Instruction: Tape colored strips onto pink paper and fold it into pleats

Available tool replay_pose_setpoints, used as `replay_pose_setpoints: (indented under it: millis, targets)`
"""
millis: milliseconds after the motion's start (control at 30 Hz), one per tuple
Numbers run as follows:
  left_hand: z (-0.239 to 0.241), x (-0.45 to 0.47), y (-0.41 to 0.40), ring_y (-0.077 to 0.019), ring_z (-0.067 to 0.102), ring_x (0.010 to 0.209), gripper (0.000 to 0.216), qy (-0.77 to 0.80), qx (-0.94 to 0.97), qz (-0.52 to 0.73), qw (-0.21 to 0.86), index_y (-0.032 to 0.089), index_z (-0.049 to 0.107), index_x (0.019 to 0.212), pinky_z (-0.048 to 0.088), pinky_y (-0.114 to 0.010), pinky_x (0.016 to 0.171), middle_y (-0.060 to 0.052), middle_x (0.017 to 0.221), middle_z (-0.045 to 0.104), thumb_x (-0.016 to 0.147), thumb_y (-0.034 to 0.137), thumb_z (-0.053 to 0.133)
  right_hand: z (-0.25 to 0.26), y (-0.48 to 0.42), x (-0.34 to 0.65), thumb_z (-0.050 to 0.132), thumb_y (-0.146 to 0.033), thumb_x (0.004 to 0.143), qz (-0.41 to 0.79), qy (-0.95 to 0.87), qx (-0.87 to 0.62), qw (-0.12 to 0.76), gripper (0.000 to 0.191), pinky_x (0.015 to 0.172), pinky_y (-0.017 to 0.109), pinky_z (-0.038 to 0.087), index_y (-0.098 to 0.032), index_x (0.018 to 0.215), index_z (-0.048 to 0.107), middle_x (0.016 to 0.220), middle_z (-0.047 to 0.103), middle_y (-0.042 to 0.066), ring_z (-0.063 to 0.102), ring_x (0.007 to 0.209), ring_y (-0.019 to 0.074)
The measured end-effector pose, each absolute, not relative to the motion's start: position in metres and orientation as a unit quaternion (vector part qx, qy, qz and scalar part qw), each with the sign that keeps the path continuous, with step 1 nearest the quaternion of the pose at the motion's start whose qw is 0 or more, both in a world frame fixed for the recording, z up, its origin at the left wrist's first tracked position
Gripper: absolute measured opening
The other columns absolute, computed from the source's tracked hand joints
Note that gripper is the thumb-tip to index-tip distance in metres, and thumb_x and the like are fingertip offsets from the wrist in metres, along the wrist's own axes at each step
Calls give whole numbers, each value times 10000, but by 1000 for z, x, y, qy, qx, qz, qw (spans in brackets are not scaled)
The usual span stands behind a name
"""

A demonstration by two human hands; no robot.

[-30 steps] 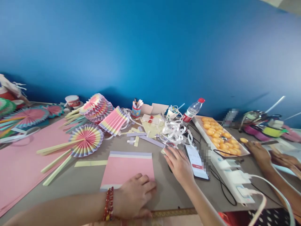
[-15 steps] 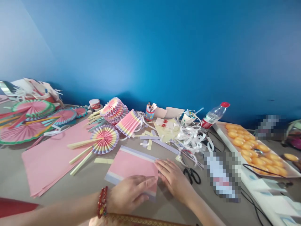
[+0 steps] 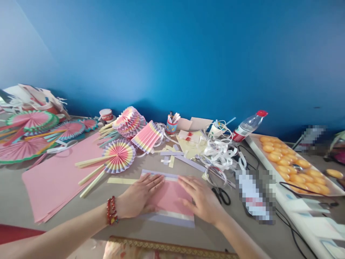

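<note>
A pink paper sheet (image 3: 172,197) with white and lilac strips along its far and near edges lies flat on the grey table in front of me. My left hand (image 3: 141,196) rests on its left part, fingers stretched out toward the far edge; a red bead bracelet circles that wrist. On the sheet's right side lies my right hand (image 3: 201,198), fingers spread, the tips at the far strip. Black scissors (image 3: 221,196) lie just right of my right hand. Beyond my left hand are a round pleated paper fan (image 3: 119,156) and a pale yellow strip (image 3: 121,181).
Large pink sheets (image 3: 61,176) lie at the left, with more paper fans (image 3: 32,122) behind. Curled white strips (image 3: 218,153), a pen cup (image 3: 171,126) and a bottle (image 3: 249,126) stand or lie toward the blue wall. A tray of orange-yellow oval things (image 3: 288,162) is at the right.
My left hand has moved from the sheet's near right part to its left side and flattened out. The sheet has shifted right and now sits straighter.
</note>
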State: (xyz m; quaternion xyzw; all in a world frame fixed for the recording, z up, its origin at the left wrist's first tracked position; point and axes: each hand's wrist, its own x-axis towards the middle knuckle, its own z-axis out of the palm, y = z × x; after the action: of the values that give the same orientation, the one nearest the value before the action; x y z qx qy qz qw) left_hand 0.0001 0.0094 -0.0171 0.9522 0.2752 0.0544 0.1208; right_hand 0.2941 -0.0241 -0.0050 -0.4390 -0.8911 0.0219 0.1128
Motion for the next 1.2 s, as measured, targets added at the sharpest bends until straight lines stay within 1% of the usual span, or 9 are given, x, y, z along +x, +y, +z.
replay_pose_setpoints:
  millis: [67, 200, 367, 600, 700, 800, 933, 1100, 1200]
  targets:
    - [-18, 0, 8, -277, 228, 1449, 852, 269, 956, 39, 113, 154, 111, 1539, 185, -459, 1187, -136, 1575, 234, 912, 629, 438, -11, -24, 283, 534, -416, 923, 27, -900, -422, 108, 550, 1047, 430, 441, -163, 1407, 466, 1412, 516, 117, 511, 1263, 253]
    - [-16, -17, 5, -260, 236, 1448, 814, 281, 956, 13, 83, 150, 96, 1542, 153, -420, 1196, -132, 1577, 228, 939, 614, 385, -25, -22, 279, 527, -374, 933, 14, -907, -408, 102, 530, 1047, 424, 443, -159, 1413, 463, 1448, 473, 107, 477, 1300, 247]
    - [-15, -43, 0, -258, 270, 1435, 782, 312, 948, 9, 56, 162, 82, 1543, 86, -436, 1210, -105, 1579, 236, 956, 587, 375, -28, -21, 287, 543, -386, 927, 22, -908, -405, 106, 553, 1044, 423, 449, -174, 1428, 443, 1452, 471, 94, 470, 1307, 246]
    - [-9, -49, 0, -276, 245, 1444, 710, 370, 927, 48, 40, 179, 125, 1539, 122, -507, 1192, -113, 1574, 248, 969, 477, 426, -23, -21, 286, 536, -413, 931, 46, -903, -413, 113, 537, 1062, 432, 430, -195, 1417, 460, 1450, 475, 97, 469, 1308, 242]
    - [-5, -44, -6, -250, 251, 1444, 690, 347, 935, 37, 59, 189, 128, 1539, 159, -462, 1195, -100, 1579, 239, 973, 438, 435, -23, -21, 286, 539, -514, 909, 44, -907, -406, 100, 613, 1081, 470, 400, -148, 1397, 482, 1451, 466, 131, 449, 1320, 271]
    - [-10, -39, -11, -243, 264, 1440, 721, 326, 942, 18, 72, 183, 108, 1541, 145, -437, 1200, -97, 1577, 246, 971, 490, 425, -25, -21, 288, 558, -583, 868, 44, -913, -393, 99, 726, 1116, 493, 342, -135, 1427, 439, 1465, 442, 148, 421, 1338, 285]
    - [-19, -42, -10, -252, 252, 1444, 782, 329, 941, 10, 84, 186, 91, 1543, 117, -437, 1205, -99, 1583, 223, 947, 591, 394, -27, -21, 291, 565, -571, 869, 45, -914, -388, 108, 753, 1126, 473, 325, -148, 1463, 378, 1490, 408, 137, 395, 1358, 266]
    - [-14, -50, -6, -254, 255, 1442, 801, 305, 945, 11, 116, 214, 66, 1544, 133, -445, 1202, -91, 1587, 213, 937, 576, 442, -20, -21, 291, 580, -560, 853, 75, -911, -394, 91, 758, 1148, 493, 279, -148, 1457, 383, 1485, 419, 133, 403, 1352, 265]
    - [-9, -51, -6, -267, 235, 1448, 816, 300, 946, 16, 122, 219, 62, 1544, 123, -482, 1202, -94, 1592, 197, 927, 545, 484, -12, -22, 286, 620, -521, 818, 88, -901, -417, 82, 777, 1162, 507, 236, -161, 1461, 375, 1489, 413, 129, 402, 1351, 271]
